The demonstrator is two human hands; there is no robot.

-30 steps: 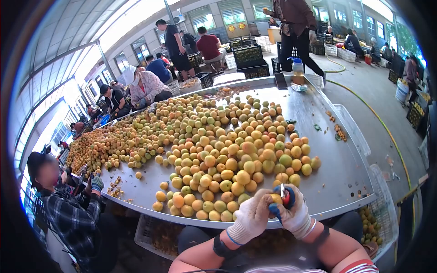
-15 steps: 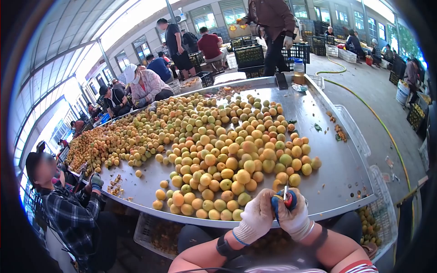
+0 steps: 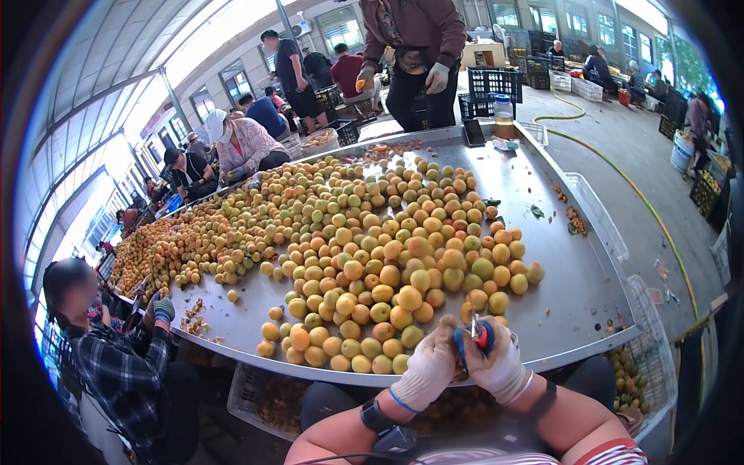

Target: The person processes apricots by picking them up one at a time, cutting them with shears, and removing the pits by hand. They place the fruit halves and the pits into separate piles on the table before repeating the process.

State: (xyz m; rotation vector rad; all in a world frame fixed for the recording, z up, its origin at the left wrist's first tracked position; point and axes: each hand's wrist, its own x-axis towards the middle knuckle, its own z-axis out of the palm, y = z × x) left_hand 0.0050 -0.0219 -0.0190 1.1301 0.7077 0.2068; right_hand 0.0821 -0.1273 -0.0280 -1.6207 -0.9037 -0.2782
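In front of my chest, at the near edge of the metal table, my two gloved hands are close together. My right hand (image 3: 502,367) is closed around a small red-and-blue hand tool (image 3: 483,335) with a metal tip pointing up and away. My left hand (image 3: 428,367) is beside it, its fingers bent together by the tool; whatever they pinch is hidden. Just beyond my hands lies a broad heap of yellow-orange and greenish apricots (image 3: 387,275), the nearest almost touching my left fingertips.
The metal table (image 3: 570,291) has raised rims; scraps and leaves lie on its right side. A lidded jar (image 3: 504,116) and a dark box (image 3: 473,132) stand at its far corner. White crates (image 3: 655,349) sit below. A plaid-shirted person (image 3: 116,356) works at left; another person (image 3: 415,46) stands behind the table.
The person standing behind the table has moved left and now faces the table more. My hands have shifted slightly left in view, still together around the tool.
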